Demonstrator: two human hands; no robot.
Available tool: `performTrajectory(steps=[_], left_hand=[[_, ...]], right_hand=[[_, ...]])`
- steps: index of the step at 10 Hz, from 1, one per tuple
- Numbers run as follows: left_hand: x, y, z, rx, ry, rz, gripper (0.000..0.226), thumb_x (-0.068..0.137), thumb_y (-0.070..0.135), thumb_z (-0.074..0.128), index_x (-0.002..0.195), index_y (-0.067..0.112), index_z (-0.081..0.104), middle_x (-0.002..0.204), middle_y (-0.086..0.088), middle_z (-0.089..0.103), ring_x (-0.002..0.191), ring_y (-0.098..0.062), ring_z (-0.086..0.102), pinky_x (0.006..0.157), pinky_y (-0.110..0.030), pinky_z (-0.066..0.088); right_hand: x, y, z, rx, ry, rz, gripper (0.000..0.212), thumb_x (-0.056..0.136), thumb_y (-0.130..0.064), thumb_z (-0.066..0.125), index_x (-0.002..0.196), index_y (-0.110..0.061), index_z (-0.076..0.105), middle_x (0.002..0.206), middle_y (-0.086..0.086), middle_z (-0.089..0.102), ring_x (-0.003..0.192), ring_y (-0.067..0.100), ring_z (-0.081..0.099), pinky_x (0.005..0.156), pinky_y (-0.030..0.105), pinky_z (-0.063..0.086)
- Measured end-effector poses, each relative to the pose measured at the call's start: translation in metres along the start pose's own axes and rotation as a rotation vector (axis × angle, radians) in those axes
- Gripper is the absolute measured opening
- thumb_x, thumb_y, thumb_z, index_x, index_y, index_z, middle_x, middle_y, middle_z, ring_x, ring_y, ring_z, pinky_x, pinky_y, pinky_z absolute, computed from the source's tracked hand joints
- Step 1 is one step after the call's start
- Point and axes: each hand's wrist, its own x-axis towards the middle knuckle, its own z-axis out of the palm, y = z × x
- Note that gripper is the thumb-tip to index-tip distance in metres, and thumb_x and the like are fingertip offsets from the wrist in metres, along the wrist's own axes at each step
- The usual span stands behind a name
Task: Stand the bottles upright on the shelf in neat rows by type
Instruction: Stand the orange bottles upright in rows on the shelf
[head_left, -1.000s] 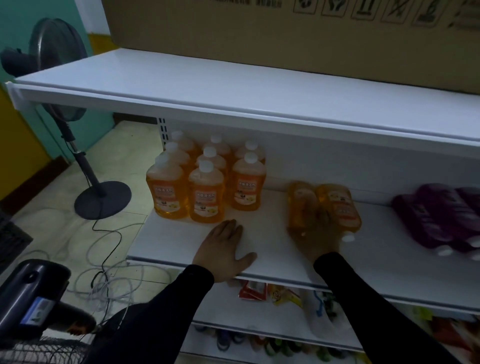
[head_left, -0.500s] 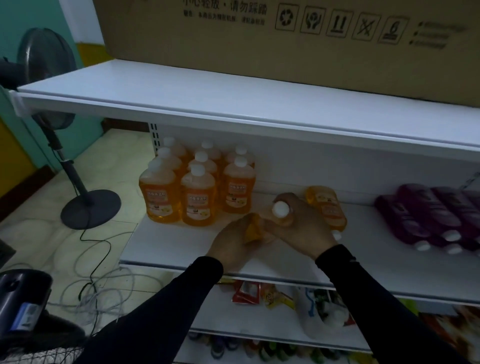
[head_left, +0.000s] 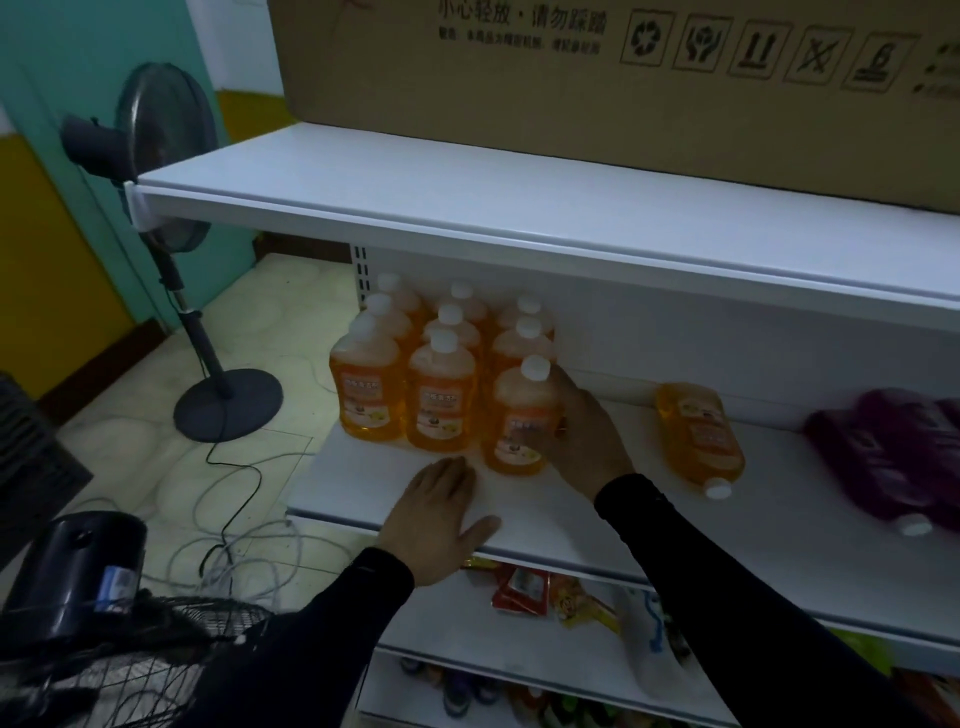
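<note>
- A person's right hand (head_left: 576, 436) curls round an upright orange bottle (head_left: 519, 415), setting it at the front right of the standing orange block (head_left: 410, 374) on the white shelf (head_left: 649, 525)
- The left hand (head_left: 441, 514) lies flat, fingers spread, on the shelf just in front of that block
- Right of the block, one orange bottle (head_left: 698, 441) lies on its side; beyond it lie purple bottles (head_left: 893, 457), apparently several, blurred

upright bottles (head_left: 441, 395) left on shelf (head_left: 649, 525), lying bottle (head_left: 698, 434) right of them
</note>
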Motion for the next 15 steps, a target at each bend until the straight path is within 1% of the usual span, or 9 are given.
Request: performTrajectory(steps=[2,5,7,8,10,11,13,14,15], left_hand=[[-0.001,-0.004,0.007,0.085,0.031,0.006,0.083,0.093,0.068,0.013,0.15,0.009,0.03,0.157,-0.01,0.026,0.145,-0.023,0.02,0.118,-0.034,0.005],[-0.001,-0.007,0.008,0.058,0.038,0.014,0.082,0.094,0.067,0.02,0.147,0.007,0.035,0.155,-0.012,0.032,0.144,-0.026,0.025,0.118,-0.036,0.012],[-0.001,-0.006,0.005,0.036,0.033,0.01,0.076,0.095,0.064,0.027,0.146,0.008,0.037,0.154,-0.01,0.034,0.143,-0.023,0.026,0.118,-0.033,0.014],[0.004,0.008,0.0,-0.039,0.0,0.066,0.072,0.096,0.061,0.031,0.147,0.011,0.036,0.152,-0.007,0.037,0.14,-0.021,0.029,0.115,-0.029,0.018],[0.033,0.065,-0.011,-0.137,0.014,0.158,0.064,0.096,0.055,0.041,0.149,0.019,0.033,0.153,-0.004,0.036,0.138,-0.021,0.032,0.109,-0.025,0.022],[0.05,0.09,-0.014,-0.154,0.02,0.189,0.067,0.095,0.052,0.047,0.151,0.023,0.026,0.156,-0.003,0.028,0.14,-0.019,0.026,0.11,-0.028,0.023],[0.067,0.139,-0.008,-0.253,-0.001,0.153,0.084,0.085,0.05,0.064,0.152,0.027,0.019,0.159,-0.005,0.018,0.142,-0.021,0.019,0.112,-0.029,0.02],[0.062,0.144,-0.005,-0.456,0.0,0.077,0.072,0.082,0.041,0.071,0.144,0.022,0.037,0.142,-0.001,0.043,0.126,-0.017,0.042,0.098,-0.022,0.033],[0.048,0.129,-0.011,-0.757,-0.017,-0.066,0.062,0.077,0.045,0.073,0.131,0.038,0.042,0.124,0.012,0.056,0.109,-0.006,0.056,0.089,-0.023,0.047]], right_hand=[[0.011,0.002,0.023,-0.037,0.116,0.007,0.086,0.085,-0.039,0.071,0.152,-0.028,0.019,0.129,0.013,0.046,0.113,0.026,0.05,0.086,0.025,0.037],[0.006,0.011,0.012,-0.033,0.112,0.009,0.089,0.082,-0.054,0.067,0.152,-0.035,0.015,0.134,0.008,0.041,0.107,0.02,0.054,0.085,0.032,0.049],[-0.023,0.076,-0.037,-0.272,0.389,0.321,0.076,0.086,-0.055,0.06,0.146,-0.017,0.034,0.146,0.017,0.039,0.131,0.032,0.04,0.108,0.041,0.036],[-0.034,0.116,-0.065,-0.26,0.458,0.506,0.079,0.076,-0.054,0.069,0.138,-0.015,0.039,0.14,0.018,0.043,0.125,0.037,0.046,0.104,0.047,0.041],[-0.042,0.146,-0.075,-0.166,0.246,0.452,0.066,0.079,-0.038,0.072,0.138,-0.023,0.045,0.14,0.008,0.042,0.121,0.029,0.047,0.094,0.026,0.037],[-0.056,0.141,-0.08,-0.199,0.127,0.406,0.076,0.072,-0.034,0.081,0.137,-0.016,0.045,0.14,0.01,0.042,0.118,0.024,0.048,0.093,0.012,0.026],[-0.076,0.072,-0.127,-0.103,-0.214,0.17,0.044,0.057,-0.072,0.062,0.091,-0.045,0.062,0.089,-0.032,0.058,0.086,-0.014,0.054,0.068,0.001,0.033],[-0.066,0.045,-0.137,-0.095,-0.361,0.134,0.068,0.05,-0.078,0.06,0.11,-0.045,0.059,0.106,-0.03,0.057,0.092,-0.014,0.05,0.073,0.007,0.035],[-0.052,0.033,-0.132,0.005,-0.322,0.119,0.065,0.056,-0.088,0.055,0.105,-0.046,0.061,0.104,-0.03,0.061,0.095,-0.009,0.056,0.078,0.015,0.044]])
